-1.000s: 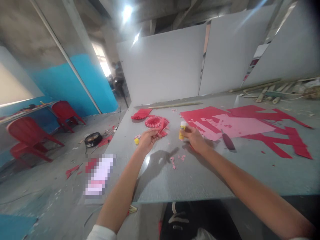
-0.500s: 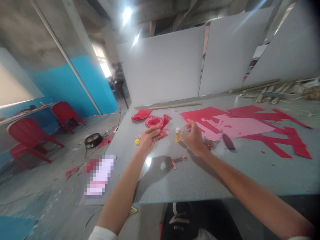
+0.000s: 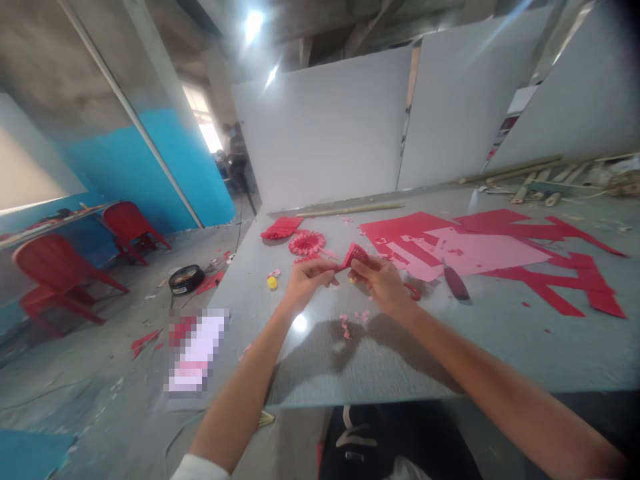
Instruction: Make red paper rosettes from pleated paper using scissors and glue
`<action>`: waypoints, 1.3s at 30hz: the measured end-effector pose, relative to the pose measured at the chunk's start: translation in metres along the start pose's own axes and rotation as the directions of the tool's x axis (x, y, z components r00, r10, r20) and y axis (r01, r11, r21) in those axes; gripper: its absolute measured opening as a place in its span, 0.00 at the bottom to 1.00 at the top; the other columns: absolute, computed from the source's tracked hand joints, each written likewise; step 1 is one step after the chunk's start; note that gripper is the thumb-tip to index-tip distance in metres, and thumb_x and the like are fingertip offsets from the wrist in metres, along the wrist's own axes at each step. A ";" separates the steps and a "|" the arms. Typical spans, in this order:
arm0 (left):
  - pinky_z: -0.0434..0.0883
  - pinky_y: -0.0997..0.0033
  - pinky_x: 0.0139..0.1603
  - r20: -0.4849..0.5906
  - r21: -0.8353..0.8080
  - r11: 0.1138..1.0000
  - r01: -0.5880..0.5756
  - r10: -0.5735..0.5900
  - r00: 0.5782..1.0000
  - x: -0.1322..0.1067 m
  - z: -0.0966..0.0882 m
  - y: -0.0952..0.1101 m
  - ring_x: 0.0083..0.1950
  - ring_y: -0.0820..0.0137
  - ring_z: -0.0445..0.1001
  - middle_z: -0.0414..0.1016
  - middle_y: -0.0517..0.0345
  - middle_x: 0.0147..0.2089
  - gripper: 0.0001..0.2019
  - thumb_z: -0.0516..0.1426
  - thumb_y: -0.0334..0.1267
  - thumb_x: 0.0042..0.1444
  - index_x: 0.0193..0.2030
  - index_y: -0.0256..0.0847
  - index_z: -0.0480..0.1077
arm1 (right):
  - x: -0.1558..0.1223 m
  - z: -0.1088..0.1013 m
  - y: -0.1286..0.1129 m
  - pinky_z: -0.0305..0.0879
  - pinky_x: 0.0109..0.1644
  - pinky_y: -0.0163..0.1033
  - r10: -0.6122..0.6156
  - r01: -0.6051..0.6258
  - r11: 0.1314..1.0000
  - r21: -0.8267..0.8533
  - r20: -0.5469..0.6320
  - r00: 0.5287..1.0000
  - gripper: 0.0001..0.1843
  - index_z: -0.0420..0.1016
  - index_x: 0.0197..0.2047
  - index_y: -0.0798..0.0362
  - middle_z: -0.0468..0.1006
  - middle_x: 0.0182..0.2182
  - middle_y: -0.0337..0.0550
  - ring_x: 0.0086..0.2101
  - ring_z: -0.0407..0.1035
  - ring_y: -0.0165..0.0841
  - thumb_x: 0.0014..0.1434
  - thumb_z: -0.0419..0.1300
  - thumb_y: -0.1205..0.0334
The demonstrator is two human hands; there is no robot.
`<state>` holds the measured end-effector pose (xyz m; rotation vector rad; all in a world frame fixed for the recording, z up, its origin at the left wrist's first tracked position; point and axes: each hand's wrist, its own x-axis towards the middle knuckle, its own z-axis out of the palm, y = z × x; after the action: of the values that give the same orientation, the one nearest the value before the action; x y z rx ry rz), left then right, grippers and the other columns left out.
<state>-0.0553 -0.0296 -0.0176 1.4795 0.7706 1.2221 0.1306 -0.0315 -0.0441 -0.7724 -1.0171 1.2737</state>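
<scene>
The left hand and the right hand meet above the grey surface, and the pleated red paper is right between them. The left fingers are closed on its narrow end, while the right fingers pinch its wider, fanned part. By the right fingertips I catch a bit of yellow, mostly hidden. Just beyond the left fingers lies a red rosette, with a folded red piece farther past it. A yellow cap sits to their left. Nearer the person than both sets of fingers are pink scraps. Well to the right of the right fingers, a pink sheet overlaps red paper, a dark red handle at its near edge.
</scene>
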 end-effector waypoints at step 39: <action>0.74 0.72 0.33 -0.122 0.019 0.997 -0.078 0.079 0.989 0.000 0.005 -0.008 0.33 0.71 0.78 0.81 0.53 0.35 0.18 0.71 0.40 0.48 0.44 0.36 0.76 | -0.011 0.008 -0.012 0.65 0.29 0.36 -0.122 0.182 0.871 -0.457 0.158 0.980 0.14 0.80 0.35 0.56 0.78 0.24 0.40 0.24 0.69 0.30 0.55 0.67 0.52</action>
<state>-0.0491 -0.0293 -0.0255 1.4690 0.8104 1.3795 0.1277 -0.0447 -0.0315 -0.9654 -1.4915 0.9531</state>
